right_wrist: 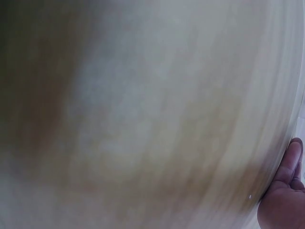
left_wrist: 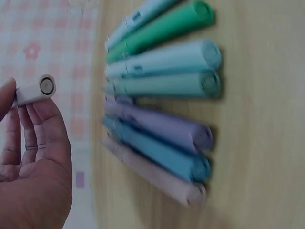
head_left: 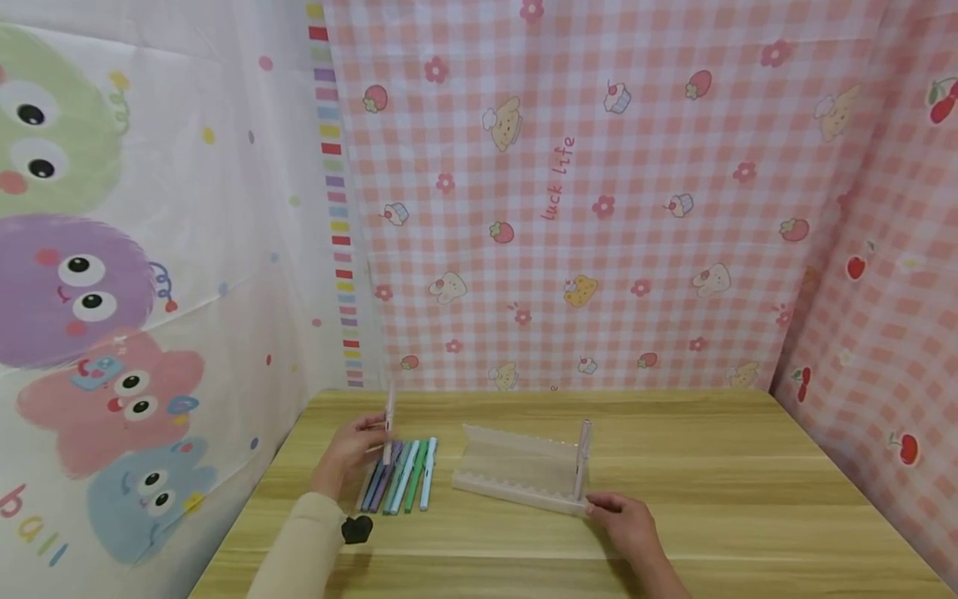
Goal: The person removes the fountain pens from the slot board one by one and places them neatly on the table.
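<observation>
My left hand point(head_left: 359, 445) pinches a pale pink pen point(head_left: 389, 424) upright above the left part of the table; in the left wrist view, the round end of this pen point(left_wrist: 46, 86) faces the camera. Just beside that hand, several pens lie side by side, among them a green pen point(left_wrist: 167, 31), a purple pen point(left_wrist: 159, 124) and a blue pen point(left_wrist: 162, 152). A translucent pen rack point(head_left: 516, 491) with notched edges stands to their right, with a pinkish pen point(head_left: 583, 457) lying across its right end. At the rack's near right corner, my right hand point(head_left: 629, 524) grips the edge.
The wooden table point(head_left: 718, 466) reaches back to a pink checked curtain point(head_left: 569, 249). A cartoon-printed cloth point(head_left: 247, 249) hangs on the left. Near the left sleeve is a small black object point(head_left: 357, 529).
</observation>
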Demonstrator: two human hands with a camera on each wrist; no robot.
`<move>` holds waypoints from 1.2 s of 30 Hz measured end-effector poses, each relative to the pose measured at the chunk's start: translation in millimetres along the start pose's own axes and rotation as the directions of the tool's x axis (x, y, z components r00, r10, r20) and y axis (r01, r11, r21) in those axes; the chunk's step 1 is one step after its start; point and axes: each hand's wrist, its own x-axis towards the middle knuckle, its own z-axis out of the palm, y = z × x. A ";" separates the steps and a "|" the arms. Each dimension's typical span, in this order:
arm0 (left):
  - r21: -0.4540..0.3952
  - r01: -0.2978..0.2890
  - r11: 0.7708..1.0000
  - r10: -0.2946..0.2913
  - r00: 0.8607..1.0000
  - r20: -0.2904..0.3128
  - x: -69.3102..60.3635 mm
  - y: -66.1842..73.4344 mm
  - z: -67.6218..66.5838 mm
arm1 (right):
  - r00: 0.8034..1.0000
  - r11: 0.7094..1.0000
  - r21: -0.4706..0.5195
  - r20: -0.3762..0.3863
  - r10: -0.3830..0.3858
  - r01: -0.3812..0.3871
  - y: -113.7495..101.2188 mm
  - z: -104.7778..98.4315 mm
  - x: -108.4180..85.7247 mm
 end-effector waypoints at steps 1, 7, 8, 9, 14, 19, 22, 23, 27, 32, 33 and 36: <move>0.004 0.006 1.000 -0.006 1.000 -0.003 -1.8 -0.7 -3.3 | 1.000 1.000 0.001 0.002 0.001 -0.001 -0.1 0.0 0.1; -0.004 0.026 1.000 -0.026 0.999 -0.020 -9.9 -5.8 -20.2 | 1.000 1.000 0.002 0.005 -0.003 0.003 -0.6 0.3 0.3; -0.001 0.027 1.000 -0.027 0.999 -0.025 -10.9 -6.9 -22.7 | 1.000 1.000 -0.002 0.005 -0.007 0.007 -0.8 0.4 0.3; 0.002 0.029 1.000 -0.029 0.999 -0.032 -12.1 -7.9 -25.0 | 1.000 1.000 -0.004 0.005 -0.010 0.010 -1.1 0.4 0.2; 0.061 0.048 0.997 -0.044 0.997 -0.063 -18.7 -13.8 -35.6 | 1.000 1.000 -0.005 0.005 -0.012 0.012 -2.4 0.5 -0.2; 0.139 0.068 0.988 -0.058 0.996 -0.074 -22.4 -21.3 -45.7 | 1.000 1.000 -0.011 0.012 -0.008 0.008 -3.5 0.1 -0.4; 0.174 0.077 0.982 -0.064 0.995 -0.081 -23.3 -24.7 -51.7 | 1.000 1.000 -0.014 0.016 0.004 -0.003 -4.1 -0.6 -0.7; 0.184 0.082 0.979 -0.067 0.994 -0.085 -23.6 -25.5 -53.4 | 1.000 1.000 -0.015 0.018 0.008 -0.007 -4.3 -0.8 -0.8; 0.193 0.098 0.976 -0.079 0.991 -0.105 -25.3 -26.7 -57.7 | 1.000 1.000 -0.016 0.018 0.005 -0.005 -5.0 -1.6 -1.3; 0.181 0.108 0.977 -0.088 0.989 -0.118 -26.5 -28.7 -60.2 | 1.000 1.000 -0.016 0.014 0.004 -0.004 -4.8 -1.8 -1.8; 0.181 0.109 0.977 -0.088 0.989 -0.121 -26.7 -29.1 -60.4 | 1.000 1.000 -0.017 0.011 0.004 -0.004 -4.8 -1.9 -2.0; 0.193 0.113 0.975 -0.090 0.988 -0.126 -27.2 -30.3 -60.9 | 1.000 1.000 -0.018 0.006 -0.002 0.002 -4.6 -2.0 -2.5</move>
